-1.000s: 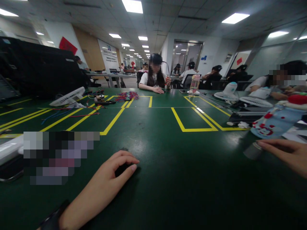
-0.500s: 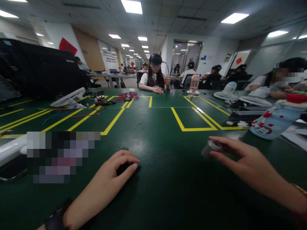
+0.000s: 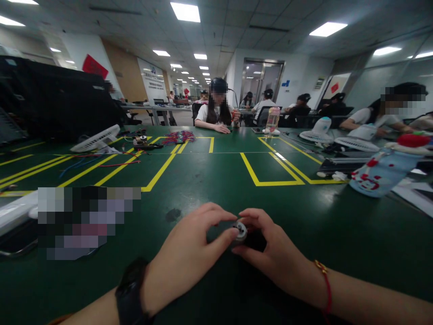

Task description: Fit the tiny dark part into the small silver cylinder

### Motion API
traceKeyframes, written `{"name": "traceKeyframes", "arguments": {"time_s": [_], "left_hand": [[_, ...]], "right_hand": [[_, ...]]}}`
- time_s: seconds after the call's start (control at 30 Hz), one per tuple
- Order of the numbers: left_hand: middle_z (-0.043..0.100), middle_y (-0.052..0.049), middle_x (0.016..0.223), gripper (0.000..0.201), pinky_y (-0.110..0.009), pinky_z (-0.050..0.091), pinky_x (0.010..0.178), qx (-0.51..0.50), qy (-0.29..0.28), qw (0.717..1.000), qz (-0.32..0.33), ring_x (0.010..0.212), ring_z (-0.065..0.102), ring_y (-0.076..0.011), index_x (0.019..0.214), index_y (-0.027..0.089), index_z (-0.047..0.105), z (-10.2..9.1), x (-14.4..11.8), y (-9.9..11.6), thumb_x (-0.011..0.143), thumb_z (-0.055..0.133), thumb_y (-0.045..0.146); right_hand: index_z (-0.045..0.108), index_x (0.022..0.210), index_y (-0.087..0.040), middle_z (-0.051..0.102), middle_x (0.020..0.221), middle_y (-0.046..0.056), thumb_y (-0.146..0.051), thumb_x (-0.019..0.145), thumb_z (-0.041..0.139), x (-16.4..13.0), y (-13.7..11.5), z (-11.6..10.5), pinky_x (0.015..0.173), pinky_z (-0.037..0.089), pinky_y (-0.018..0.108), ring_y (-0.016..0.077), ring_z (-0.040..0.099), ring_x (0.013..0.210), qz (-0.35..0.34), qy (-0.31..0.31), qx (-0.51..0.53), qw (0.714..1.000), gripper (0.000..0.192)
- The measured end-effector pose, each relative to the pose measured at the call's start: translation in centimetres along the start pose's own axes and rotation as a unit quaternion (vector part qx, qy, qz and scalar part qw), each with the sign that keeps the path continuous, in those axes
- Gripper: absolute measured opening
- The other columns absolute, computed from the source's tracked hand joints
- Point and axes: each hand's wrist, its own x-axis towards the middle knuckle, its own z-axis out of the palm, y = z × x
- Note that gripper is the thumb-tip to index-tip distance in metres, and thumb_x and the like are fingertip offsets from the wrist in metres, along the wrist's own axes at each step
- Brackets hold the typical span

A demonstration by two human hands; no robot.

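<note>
A small silver-grey metal cylinder (image 3: 241,231) with a round end face and a small dark part at its middle is between my two hands, just above or on the green table (image 3: 203,198); which of these I cannot tell. My right hand (image 3: 275,250) curls round it from the right, thumb below and fingers above. From the left, my left hand (image 3: 196,243) has its thumb pressed on the near face and its fingertips at the upper edge. Part of the cylinder is hidden by the fingers.
A blue bottle with a red top (image 3: 377,174) stands at right, near white fans (image 3: 316,135). A pixelated item (image 3: 91,221) lies at left. Farther back are wires (image 3: 179,136), another fan (image 3: 96,139) and a pink-lidded bottle (image 3: 273,121). A person (image 3: 216,108) sits opposite.
My right hand has carried the cylinder left to the middle. My left hand has moved right from the table and now touches the cylinder too.
</note>
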Motion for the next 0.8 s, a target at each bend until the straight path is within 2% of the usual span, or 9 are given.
{"name": "traceKeyframes", "arguments": {"time_s": [0.1, 0.23, 0.37, 0.5, 0.57, 0.63, 0.73, 0.8], "left_hand": [[0.066, 0.000, 0.092, 0.015, -0.028, 0.048, 0.078, -0.030, 0.009, 0.999, 0.022, 0.086, 0.061, -0.0164, 0.091, 0.025, 0.071, 0.3, 0.7, 1.0, 0.090, 0.056, 0.025], [0.065, 0.001, 0.093, 0.017, -0.029, 0.049, 0.078, -0.039, 0.037, 0.999, 0.007, 0.087, 0.061, -0.0161, 0.097, 0.029, 0.072, -0.1, 0.1, -0.6, 0.090, 0.056, 0.028], [0.063, 0.000, 0.113, 0.020, -0.041, 0.046, 0.091, 0.050, 0.001, 0.999, -0.007, 0.104, 0.056, -0.0223, 0.101, 0.037, 0.072, 0.9, -1.0, -3.1, 0.087, 0.060, 0.030], [0.055, 0.002, 0.133, 0.023, -0.053, 0.038, 0.099, 0.130, -0.019, 0.991, -0.001, 0.121, 0.046, -0.0285, 0.105, 0.043, 0.069, 2.0, -1.4, -4.3, 0.086, 0.061, 0.033], [0.052, 0.002, 0.137, 0.028, -0.052, 0.036, 0.103, 0.122, -0.024, 0.992, -0.013, 0.124, 0.044, -0.0276, 0.114, 0.042, 0.065, 1.6, -1.6, -4.5, 0.088, 0.058, 0.037], [0.049, 0.002, 0.140, 0.034, -0.049, 0.035, 0.106, 0.098, -0.030, 0.994, -0.038, 0.127, 0.044, -0.0253, 0.124, 0.040, 0.058, 0.6, -2.0, -4.9, 0.090, 0.054, 0.041], [0.049, 0.004, 0.140, 0.038, -0.047, 0.035, 0.108, 0.067, -0.043, 0.994, -0.080, 0.126, 0.047, -0.0229, 0.129, 0.042, 0.051, -1.4, -3.0, -5.9, 0.091, 0.049, 0.045], [0.049, 0.005, 0.140, 0.038, -0.046, 0.034, 0.109, 0.054, -0.050, 0.993, -0.095, 0.127, 0.046, -0.0222, 0.129, 0.042, 0.049, -2.2, -3.6, -6.7, 0.092, 0.047, 0.046]], "right_hand": [[0.039, 0.120, -0.028, 0.059, 0.111, -0.004, -0.030, 0.076, 0.067, 0.2, -0.2, -0.1, 0.087, 0.049, 0.022, 0.0074, 0.057, 0.099, -0.007, -0.012, 0.024, 1.000, 0.052], [0.042, 0.123, -0.032, 0.058, 0.114, -0.005, -0.026, 0.078, 0.064, 0.1, -0.3, -0.3, 0.088, 0.048, 0.022, 0.0069, 0.056, 0.100, -0.036, -0.017, -0.004, 0.999, 0.050], [0.044, 0.124, -0.033, 0.055, 0.118, -0.004, -0.025, 0.079, 0.061, 0.0, -0.3, 0.0, 0.094, 0.045, 0.023, 0.0076, 0.054, 0.105, -0.070, -0.001, -0.052, 0.996, 0.049], [0.042, 0.129, -0.032, 0.055, 0.118, -0.002, -0.022, 0.084, 0.053, -0.2, -0.9, -0.6, 0.092, 0.046, 0.022, 0.0070, 0.053, 0.104, -0.101, -0.028, -0.086, 0.991, 0.048], [0.040, 0.132, -0.032, 0.054, 0.119, -0.001, -0.023, 0.086, 0.050, -0.5, -0.5, -1.9, 0.092, 0.047, 0.022, 0.0074, 0.053, 0.105, -0.105, -0.019, -0.119, 0.987, 0.047], [0.040, 0.133, -0.032, 0.054, 0.122, 0.000, -0.028, 0.087, 0.050, -1.2, 0.7, -4.1, 0.094, 0.047, 0.025, 0.0097, 0.054, 0.107, -0.085, 0.022, -0.173, 0.981, 0.047], [0.045, 0.131, -0.030, 0.055, 0.123, 0.003, -0.040, 0.086, 0.052, -2.8, 4.0, -8.4, 0.092, 0.049, 0.031, 0.0161, 0.056, 0.109, -0.009, 0.105, -0.267, 0.958, 0.047], [0.048, 0.129, -0.029, 0.056, 0.122, 0.004, -0.049, 0.083, 0.053, -4.1, 6.4, -11.2, 0.082, 0.053, 0.033, 0.0197, 0.059, 0.102, 0.052, 0.143, -0.312, 0.938, 0.050]]}}
